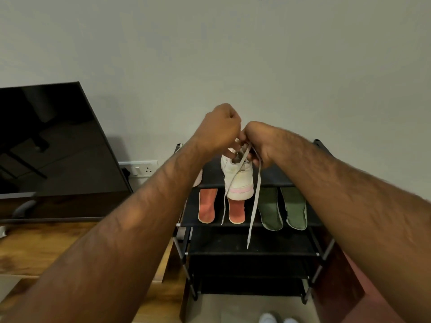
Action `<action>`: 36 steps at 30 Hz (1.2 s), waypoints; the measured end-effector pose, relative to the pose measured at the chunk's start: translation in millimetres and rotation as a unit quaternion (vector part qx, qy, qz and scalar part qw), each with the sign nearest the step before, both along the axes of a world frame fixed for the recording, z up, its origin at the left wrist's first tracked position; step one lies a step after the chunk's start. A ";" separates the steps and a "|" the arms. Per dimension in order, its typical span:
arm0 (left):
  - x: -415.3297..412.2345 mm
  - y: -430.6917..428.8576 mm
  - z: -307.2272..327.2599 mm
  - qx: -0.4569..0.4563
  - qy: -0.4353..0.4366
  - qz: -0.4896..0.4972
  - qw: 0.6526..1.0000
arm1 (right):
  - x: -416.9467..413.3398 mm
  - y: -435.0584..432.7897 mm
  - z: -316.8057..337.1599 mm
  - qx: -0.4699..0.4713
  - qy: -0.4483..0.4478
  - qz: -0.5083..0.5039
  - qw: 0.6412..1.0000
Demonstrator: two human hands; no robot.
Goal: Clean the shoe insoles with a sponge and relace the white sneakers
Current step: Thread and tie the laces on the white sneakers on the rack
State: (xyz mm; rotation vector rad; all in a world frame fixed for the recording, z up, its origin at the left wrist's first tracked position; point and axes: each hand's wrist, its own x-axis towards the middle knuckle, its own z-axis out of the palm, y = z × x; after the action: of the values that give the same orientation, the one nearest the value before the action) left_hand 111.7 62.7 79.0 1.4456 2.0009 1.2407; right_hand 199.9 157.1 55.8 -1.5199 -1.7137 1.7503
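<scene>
A white sneaker (240, 180) with a pink heel stripe stands on the top shelf of a black shoe rack (251, 252), heel toward me. My left hand (221, 129) and my right hand (258, 143) meet above its opening, fingers curled and pinching the grey-white lace (253, 206). Two loose lace ends hang down past the heel over the second shelf. On that shelf lie two orange insoles (207, 206) and two green insoles (293, 208). Part of a second white shoe (198, 180) shows behind my left forearm. No sponge is visible.
A dark television screen (53, 141) stands at the left on a wooden cabinet (35, 248). A wall socket plate (142, 169) sits behind it. A plain grey wall backs the rack. White shoe tips (277, 319) show at the bottom edge.
</scene>
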 end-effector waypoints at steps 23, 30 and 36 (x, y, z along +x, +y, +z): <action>-17.4 72.3 -78.2 -0.083 0.173 0.062 0.980 | 34.3 -39.1 89.9 0.236 0.002 0.102 0.966; -19.7 73.9 -66.8 -0.150 0.202 0.046 0.967 | 52.9 -46.7 127.7 0.286 -0.059 0.164 0.942; -18.5 69.6 -65.6 -0.160 0.201 0.051 0.965 | 72.6 -66.9 170.6 0.311 -0.046 0.168 0.934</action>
State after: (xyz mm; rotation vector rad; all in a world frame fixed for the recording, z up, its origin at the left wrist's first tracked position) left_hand 93.3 132.3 13.4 1.5328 2.4300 0.6441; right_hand 272.4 90.1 226.4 -1.0799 -2.3827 1.0813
